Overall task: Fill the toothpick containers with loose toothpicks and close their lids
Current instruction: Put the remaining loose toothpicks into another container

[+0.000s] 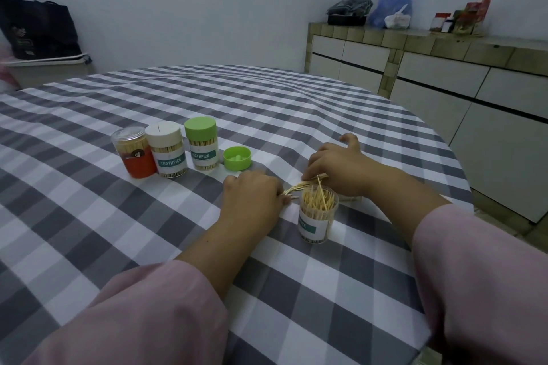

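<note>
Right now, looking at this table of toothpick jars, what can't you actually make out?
- Head view: the fingertips of the left hand and right hand curl under, hidden by the hands themselves.
- Loose wooden toothpicks: their count is hidden by both hands.
- Open clear plastic toothpick jar: its label turns away, partly unreadable.
- Red-labelled clear jar: print too small.

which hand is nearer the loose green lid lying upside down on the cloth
Left. The left hand lies just in front of the green lid, slightly to its right. The right hand is farther off to the lid's right, gathering loose toothpicks.
</note>
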